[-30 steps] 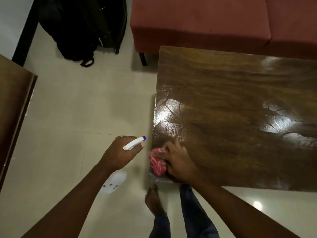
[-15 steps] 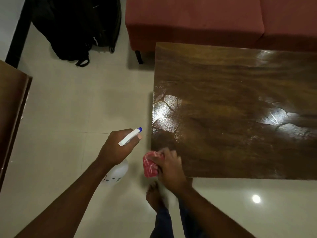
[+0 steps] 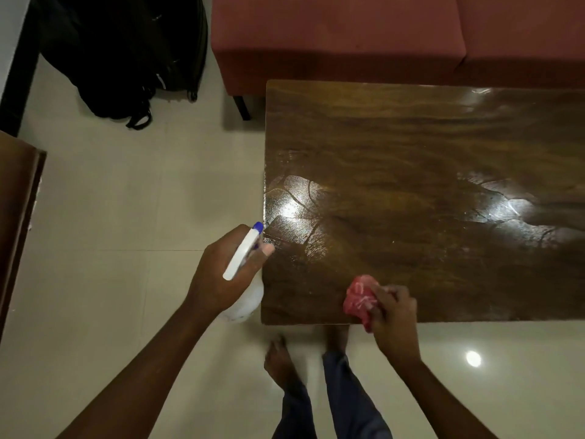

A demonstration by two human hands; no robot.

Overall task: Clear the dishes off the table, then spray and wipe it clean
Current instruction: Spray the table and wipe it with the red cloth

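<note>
Wood worktop (image 3: 411, 147) shows no dishes, only wet streaks; I judge wiping under way. Left hand (image 3: 218, 277) grips the sprayer (image 3: 242, 256) beside its left edge; right hand (image 3: 395, 318) clutches the cloth (image 3: 359, 297) at its near edge.

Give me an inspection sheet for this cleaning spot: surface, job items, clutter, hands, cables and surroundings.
Surface: dark wooden table, glossy, with wet streaks catching the light near its left edge and on the right.
Job's things: white spray bottle with blue nozzle, beside the table's left edge; red cloth bunched at the near edge.
Clutter: nothing seen on the visible tabletop.
Hands: left hand grips the spray bottle; right hand holds the red cloth against the table.
Cables: nothing seen.
Surroundings: black backpack on the tiled floor, red sofa behind the table, more wooden furniture at far left.
</note>
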